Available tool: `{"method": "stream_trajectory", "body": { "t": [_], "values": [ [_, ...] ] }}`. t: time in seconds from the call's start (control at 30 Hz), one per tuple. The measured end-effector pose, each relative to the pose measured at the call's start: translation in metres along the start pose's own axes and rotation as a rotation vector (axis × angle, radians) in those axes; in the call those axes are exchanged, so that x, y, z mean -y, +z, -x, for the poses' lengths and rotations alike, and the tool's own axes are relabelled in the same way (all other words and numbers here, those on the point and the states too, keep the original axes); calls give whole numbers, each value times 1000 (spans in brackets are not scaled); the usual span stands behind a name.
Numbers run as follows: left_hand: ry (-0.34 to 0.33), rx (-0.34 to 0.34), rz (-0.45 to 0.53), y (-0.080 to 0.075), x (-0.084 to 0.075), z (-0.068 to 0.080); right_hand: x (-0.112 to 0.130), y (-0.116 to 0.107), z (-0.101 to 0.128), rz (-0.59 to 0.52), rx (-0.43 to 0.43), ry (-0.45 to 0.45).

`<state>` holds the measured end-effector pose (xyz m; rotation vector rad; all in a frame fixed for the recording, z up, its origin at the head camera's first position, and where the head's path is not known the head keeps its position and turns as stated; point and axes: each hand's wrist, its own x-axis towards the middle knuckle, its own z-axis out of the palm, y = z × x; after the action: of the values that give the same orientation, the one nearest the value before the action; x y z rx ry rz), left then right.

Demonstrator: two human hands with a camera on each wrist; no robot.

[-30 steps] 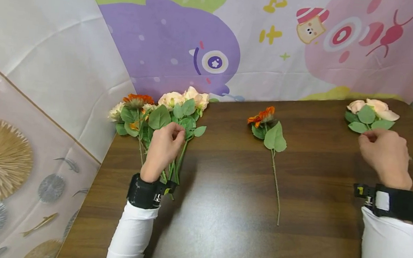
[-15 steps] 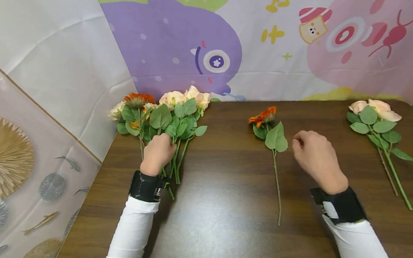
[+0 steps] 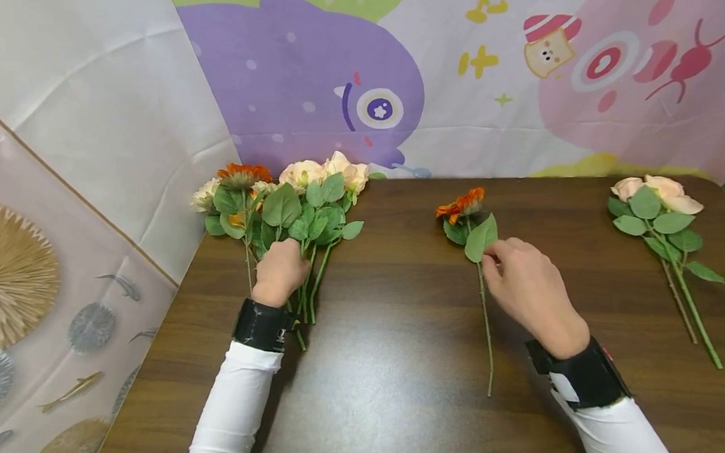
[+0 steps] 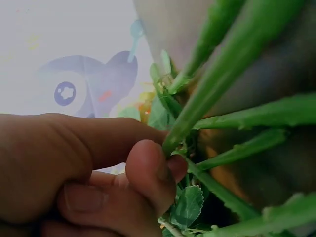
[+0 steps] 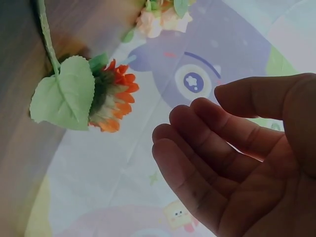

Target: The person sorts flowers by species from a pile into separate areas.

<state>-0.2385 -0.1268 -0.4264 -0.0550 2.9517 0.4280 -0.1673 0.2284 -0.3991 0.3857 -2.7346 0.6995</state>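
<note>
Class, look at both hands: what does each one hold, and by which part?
The left hand grips the bunch of flowers by its stems. The right hand holds nothing; its open fingers reach the single orange flower.

Even bright light, sheen on table point(image 3: 388, 397); wrist views blurred, backlit; wide-angle edge distortion.

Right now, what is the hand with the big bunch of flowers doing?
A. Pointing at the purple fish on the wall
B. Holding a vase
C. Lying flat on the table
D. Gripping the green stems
D. The left hand has its fingers curled round the green stems of the bunch of flowers, and the left wrist view shows thumb and fingers pinching them.
</note>
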Motion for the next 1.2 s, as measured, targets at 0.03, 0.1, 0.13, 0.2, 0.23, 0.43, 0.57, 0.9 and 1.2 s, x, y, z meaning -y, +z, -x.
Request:
{"method": "stream_trajectory", "body": {
  "t": [0.03, 0.1, 0.13, 0.2, 0.23, 0.43, 0.57, 0.9, 1.2],
  "values": [
    [8, -4, 19, -1, 0, 0, 0, -1, 0, -1, -1, -1],
    [27, -27, 47, -3, 1, 1, 0, -1, 0, -1, -3, -4],
    [35, -42, 55, -4, 1, 2, 0, -2, 0, -1, -4, -4],
    [47, -81, 68, -6, 1, 3, -1, -2, 0, -2, -4, -2],
    [49, -96, 72, -7, 1, 4, -1, -2, 0, -1, -2, -2],
    [62, -151, 107, -13, -1, 7, -1, -2, 0, -4, 11, 9],
    [96, -171, 121, -16, -2, 8, -2, -1, 0, -7, 12, 8],
    [173, -183, 134, -20, -6, 10, -1, 0, 0, 1, 20, 11],
    [298, -300, 192, -31, -20, 19, 0, 0, 1, 6, -6, -15]
  ]
}}
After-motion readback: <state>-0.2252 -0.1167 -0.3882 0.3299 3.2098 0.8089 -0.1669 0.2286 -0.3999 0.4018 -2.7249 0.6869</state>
